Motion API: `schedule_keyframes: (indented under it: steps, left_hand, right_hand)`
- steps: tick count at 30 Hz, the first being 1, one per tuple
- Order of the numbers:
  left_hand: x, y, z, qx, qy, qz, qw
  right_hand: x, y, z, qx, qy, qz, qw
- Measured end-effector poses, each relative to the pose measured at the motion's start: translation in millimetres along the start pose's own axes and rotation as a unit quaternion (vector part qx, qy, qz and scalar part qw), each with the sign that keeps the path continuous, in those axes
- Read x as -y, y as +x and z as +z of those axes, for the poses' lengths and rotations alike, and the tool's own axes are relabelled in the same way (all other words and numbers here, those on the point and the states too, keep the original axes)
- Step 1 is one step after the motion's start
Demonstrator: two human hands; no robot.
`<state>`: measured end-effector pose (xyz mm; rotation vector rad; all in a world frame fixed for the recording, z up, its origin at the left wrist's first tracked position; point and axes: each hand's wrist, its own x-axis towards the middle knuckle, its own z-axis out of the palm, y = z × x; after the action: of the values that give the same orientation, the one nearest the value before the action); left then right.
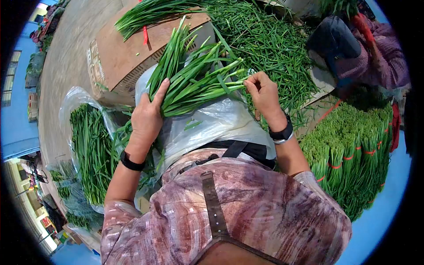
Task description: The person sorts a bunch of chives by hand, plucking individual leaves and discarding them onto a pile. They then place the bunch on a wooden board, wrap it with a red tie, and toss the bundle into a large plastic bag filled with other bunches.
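Loose garlic chives (194,88) lie fanned across my lap on a clear plastic sheet (212,117), their pale stem ends toward the upper right. On their leafy left end is my left hand (148,112), its index finger laid along the leaves and the other fingers partly hidden; it grips the bunch. My right hand (263,90) pinches the pale stem ends at the right between thumb and fingertips. Each wrist wears a dark band.
A brown board on a crate (154,37) carries another chive bunch (150,17) and a red tie. Chive trimmings (265,48) are heaped ahead. Bagged chives (90,154) stand at left; red-banded green bundles (349,154) at right. Another person's purple sleeve (380,57) shows upper right.
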<state>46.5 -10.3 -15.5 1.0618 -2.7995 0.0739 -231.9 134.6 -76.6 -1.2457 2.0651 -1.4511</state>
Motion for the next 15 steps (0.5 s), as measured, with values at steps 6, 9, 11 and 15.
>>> schedule_keyframes:
  steps: [6,9,11,15]
  left_hand:
    - [-1,0,-2,0.008,0.01,0.005,1.0]
    - [0,0,-1,-0.013,0.003,0.012,1.0]
    - [-1,0,-3,-0.009,0.008,0.012,1.0]
    - [-1,1,-3,-0.006,0.003,0.011,1.0]
  right_hand:
    - [-14,6,1,-0.024,-0.132,-0.051,0.99]
    - [-41,20,-5,-0.066,-0.236,-0.03,0.969]
    - [-54,37,-19,-0.091,-0.262,0.016,0.961]
    - [-25,72,-25,-0.009,0.05,0.034,0.998]
